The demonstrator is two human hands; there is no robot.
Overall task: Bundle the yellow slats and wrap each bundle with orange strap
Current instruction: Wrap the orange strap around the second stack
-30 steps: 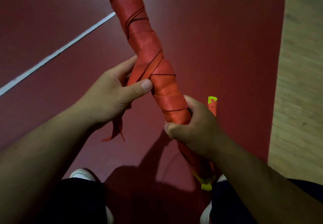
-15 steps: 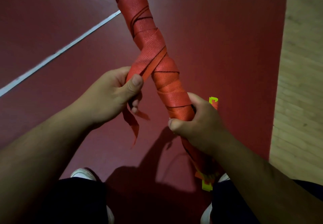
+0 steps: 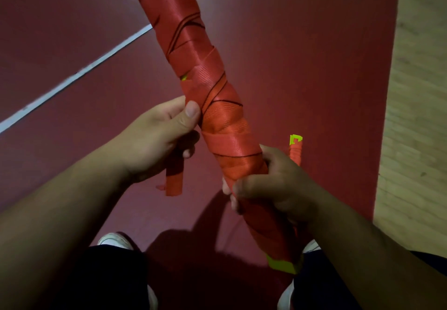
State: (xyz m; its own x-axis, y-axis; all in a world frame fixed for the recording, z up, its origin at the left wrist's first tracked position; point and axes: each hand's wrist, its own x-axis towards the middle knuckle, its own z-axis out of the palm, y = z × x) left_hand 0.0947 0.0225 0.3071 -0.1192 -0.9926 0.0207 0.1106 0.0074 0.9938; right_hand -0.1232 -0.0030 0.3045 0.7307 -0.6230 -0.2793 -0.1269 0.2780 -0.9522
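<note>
Bundle (image 3: 217, 121) of yellow slats (image 3: 281, 265), wound in orange strap (image 3: 179, 14), slants from far centre to near right above red floor (image 3: 302, 55). Right hand (image 3: 273, 184) grips bundle low, fingers curled round it. Left hand (image 3: 154, 145) pinches strap's loose tail (image 3: 174, 181) beside bundle's left side. 1 more wrapped bundle (image 3: 295, 151) pokes out behind right hand.

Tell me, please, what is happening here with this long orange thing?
A person is wrapping a bundle of yellow slats in orange strap. The right-hand grip holds the wrapped bundle low down. The left-hand grip pinches the strap beside it, with the loose end hanging below. Yellow shows at the bottom end and one small gap.
</note>
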